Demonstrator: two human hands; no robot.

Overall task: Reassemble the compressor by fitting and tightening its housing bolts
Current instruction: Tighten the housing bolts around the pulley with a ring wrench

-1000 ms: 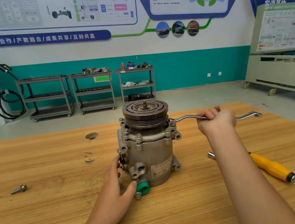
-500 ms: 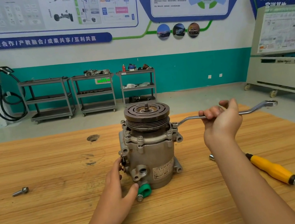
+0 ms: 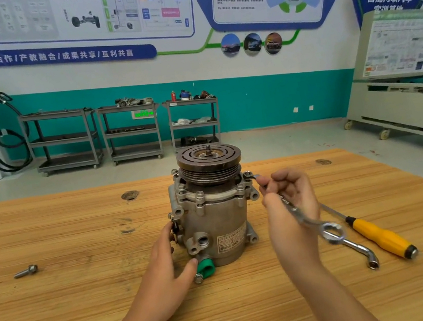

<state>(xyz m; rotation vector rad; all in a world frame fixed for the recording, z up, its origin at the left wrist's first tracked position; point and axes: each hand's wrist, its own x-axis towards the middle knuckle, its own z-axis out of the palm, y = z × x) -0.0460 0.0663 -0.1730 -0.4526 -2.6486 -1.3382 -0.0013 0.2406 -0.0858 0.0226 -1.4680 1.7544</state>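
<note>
**Tightening stage, head view.** The compressor (image 3: 216, 224) stands upright near the middle of the wooden bench (image 3: 89, 309), with its pulley (image 3: 208, 158) uppermost. My right hand (image 3: 291, 202) has its fingers curled round the shank of a ring spanner (image 3: 297, 211). The spanner's far ring sits over the housing bolt (image 3: 248, 174) at the right of the flange, and its handle slants down toward me. My left hand (image 3: 163, 265) lies with fingers nearly straight against the lower left of the casing, thumb just beside the green cap (image 3: 205, 267); it braces the casing without clasping it.

I judge this bolt to be mid-tightening. The next move calls for a level pull with the ring square on the bolt head. It also needs firm counter-pressure from the left hand, so the body neither twists nor tips.

Several more bolts sit round the flange, but I cannot tell how tight they are. A loose bolt (image 3: 26, 270) lies well apart on the left, so fitting is probably unfinished. The housing is dull, worn grey metal with a label low on its front. A yellow-handled screwdriver (image 3: 382, 236) lies to the right.
</note>
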